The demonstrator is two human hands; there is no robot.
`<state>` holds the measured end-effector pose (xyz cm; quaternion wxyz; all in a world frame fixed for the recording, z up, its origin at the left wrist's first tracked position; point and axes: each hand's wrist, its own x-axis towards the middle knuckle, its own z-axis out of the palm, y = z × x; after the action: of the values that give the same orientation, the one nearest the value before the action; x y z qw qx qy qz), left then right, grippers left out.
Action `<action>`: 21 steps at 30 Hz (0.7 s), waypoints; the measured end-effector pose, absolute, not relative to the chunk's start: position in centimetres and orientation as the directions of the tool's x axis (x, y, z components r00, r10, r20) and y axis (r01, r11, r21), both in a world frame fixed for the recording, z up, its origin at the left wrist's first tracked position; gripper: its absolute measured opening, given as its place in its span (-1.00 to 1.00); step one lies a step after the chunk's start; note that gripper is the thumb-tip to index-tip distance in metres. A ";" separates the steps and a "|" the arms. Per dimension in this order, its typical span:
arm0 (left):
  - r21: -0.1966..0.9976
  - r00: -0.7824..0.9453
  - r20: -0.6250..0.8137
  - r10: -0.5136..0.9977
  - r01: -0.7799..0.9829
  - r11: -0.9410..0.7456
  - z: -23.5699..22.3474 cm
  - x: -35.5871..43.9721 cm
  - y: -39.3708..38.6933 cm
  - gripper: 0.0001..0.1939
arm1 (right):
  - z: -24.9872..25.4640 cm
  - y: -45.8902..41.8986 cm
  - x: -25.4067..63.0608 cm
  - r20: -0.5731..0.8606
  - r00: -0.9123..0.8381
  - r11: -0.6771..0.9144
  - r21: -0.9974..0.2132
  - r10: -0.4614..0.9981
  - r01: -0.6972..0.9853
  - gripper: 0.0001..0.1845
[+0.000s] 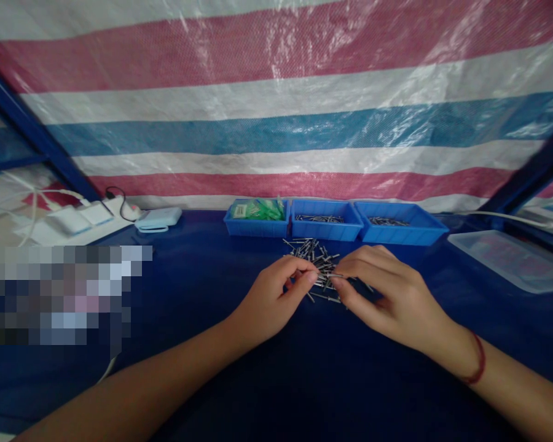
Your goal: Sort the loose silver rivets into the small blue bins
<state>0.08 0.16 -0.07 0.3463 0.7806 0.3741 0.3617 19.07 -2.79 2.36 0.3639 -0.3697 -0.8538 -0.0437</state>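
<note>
Between my two hands a thin metal blind rivet [330,275] is held level, just above the table. My left hand [279,294] pinches one end of it between thumb and forefinger. At its other end, the thumb and fingers of my right hand [387,288] close on it. Behind and below the fingers lies a loose pile of blind rivets [309,250], pointing every way. Part of the pile is hidden by my hands.
Beyond the pile stand three blue bins: the left bin [258,228] holds green packets, the middle bin [327,231] and right bin [405,235] hold rivets. A clear plastic lid [511,261] lies right. A power strip [80,222] and a light-blue case [159,218] sit left.
</note>
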 end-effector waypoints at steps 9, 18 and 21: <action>0.734 0.457 0.256 0.851 0.481 -0.479 0.4 -1.1 1.0 -0.80 | 2.3 1.8 25.7 0.681 0.000 0.079 -0.085 0.733 0.993 -0.67; 0.343 0.675 0.199 0.710 0.630 -0.696 0.2 -1.2 0.4 -0.84 | 1.8 1.6 24.8 0.589 0.018 0.048 -0.096 0.808 0.994 -0.69; 0.324 0.697 0.182 0.694 0.624 -0.711 0.4 -1.1 0.2 -0.85 | 1.5 0.4 22.9 0.581 -0.121 0.259 -0.160 0.805 0.952 -0.75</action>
<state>-1.07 0.23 0.39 0.1194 0.9133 0.3607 0.1469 22.88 0.37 1.53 0.2915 -0.5954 -0.7379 -0.1266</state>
